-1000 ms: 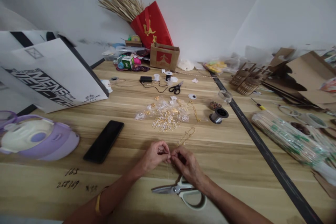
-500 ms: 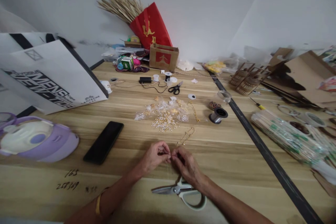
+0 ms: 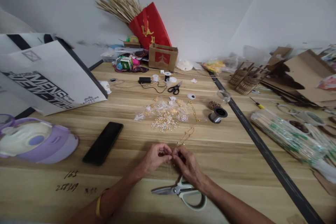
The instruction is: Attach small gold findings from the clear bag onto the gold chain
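My left hand (image 3: 156, 157) and my right hand (image 3: 187, 163) meet fingertip to fingertip above the table, both closed in a pinch. A thin clear thread (image 3: 169, 172) hangs down from between the fingertips, with a tiny gold piece (image 3: 173, 165) just below them. What exactly sits inside the pinch is too small to make out. White-handled scissors (image 3: 181, 190) lie under my right wrist, blades pointing left. Just beyond the hands rests a beaded gold chain (image 3: 186, 135). Farther off is a pile of gold and clear beads (image 3: 165, 120) spread over small plastic bags (image 3: 162, 106).
A phone (image 3: 103, 143) and a purple cap (image 3: 49, 140) lie to the left. Right of the beads stand a spool of wire (image 3: 218, 115) and a second gold chain (image 3: 193, 111). Black scissors (image 3: 174, 88) lie farther back. Wrapped sticks (image 3: 286, 134) fill the right side.
Both hands stay pinched together and have dipped very slightly. The tiny gold piece now shows below the fingertips. Everything else on the table is as before.
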Available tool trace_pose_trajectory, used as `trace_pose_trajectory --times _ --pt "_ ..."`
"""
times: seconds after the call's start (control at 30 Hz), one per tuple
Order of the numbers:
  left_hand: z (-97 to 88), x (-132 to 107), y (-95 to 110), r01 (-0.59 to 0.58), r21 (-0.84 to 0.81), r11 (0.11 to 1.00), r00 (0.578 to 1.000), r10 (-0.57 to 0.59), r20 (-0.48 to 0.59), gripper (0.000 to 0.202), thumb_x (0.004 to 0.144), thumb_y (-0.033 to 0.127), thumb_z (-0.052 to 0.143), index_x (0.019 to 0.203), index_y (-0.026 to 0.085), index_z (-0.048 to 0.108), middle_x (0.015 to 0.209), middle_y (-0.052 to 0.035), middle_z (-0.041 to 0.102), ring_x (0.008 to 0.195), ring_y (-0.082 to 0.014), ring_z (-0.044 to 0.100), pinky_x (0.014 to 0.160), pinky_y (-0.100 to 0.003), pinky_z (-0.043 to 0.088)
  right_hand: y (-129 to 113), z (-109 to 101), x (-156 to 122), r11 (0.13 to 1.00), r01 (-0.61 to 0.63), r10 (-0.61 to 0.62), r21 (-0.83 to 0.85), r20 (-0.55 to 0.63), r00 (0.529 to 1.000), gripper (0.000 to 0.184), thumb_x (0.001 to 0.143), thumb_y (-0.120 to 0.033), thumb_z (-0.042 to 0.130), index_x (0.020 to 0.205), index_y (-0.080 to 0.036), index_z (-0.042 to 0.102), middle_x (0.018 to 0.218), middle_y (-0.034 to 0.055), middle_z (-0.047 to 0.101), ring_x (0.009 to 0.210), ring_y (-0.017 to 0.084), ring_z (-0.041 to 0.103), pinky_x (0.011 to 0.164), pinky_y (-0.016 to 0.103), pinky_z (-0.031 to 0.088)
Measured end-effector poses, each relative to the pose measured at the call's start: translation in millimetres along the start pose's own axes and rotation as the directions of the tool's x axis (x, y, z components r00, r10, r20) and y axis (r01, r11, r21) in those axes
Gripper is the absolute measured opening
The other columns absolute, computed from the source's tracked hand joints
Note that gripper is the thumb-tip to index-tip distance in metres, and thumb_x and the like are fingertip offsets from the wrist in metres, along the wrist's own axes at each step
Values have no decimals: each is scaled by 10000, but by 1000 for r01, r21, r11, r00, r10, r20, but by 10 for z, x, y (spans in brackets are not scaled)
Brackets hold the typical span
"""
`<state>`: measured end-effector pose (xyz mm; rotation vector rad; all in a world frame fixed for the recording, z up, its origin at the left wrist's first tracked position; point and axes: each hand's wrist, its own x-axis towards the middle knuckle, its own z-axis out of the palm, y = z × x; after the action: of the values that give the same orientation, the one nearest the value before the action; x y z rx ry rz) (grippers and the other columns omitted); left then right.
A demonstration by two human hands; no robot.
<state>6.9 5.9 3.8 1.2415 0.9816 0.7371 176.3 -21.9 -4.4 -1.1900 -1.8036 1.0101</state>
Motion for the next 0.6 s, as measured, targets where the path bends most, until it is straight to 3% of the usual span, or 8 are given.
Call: trace_pose_trajectory --times 0.6 --pt "-39 26 8 -52 80 995 999 51 14 154 690 277 665 674 125 644 595 -1 574 572 -110 497 540 -207 392 -28 8 3 995 -60 64 83 -38 997 212 892 -343 458 774 -177 518 661 -10 504 582 109 450 530 207 360"
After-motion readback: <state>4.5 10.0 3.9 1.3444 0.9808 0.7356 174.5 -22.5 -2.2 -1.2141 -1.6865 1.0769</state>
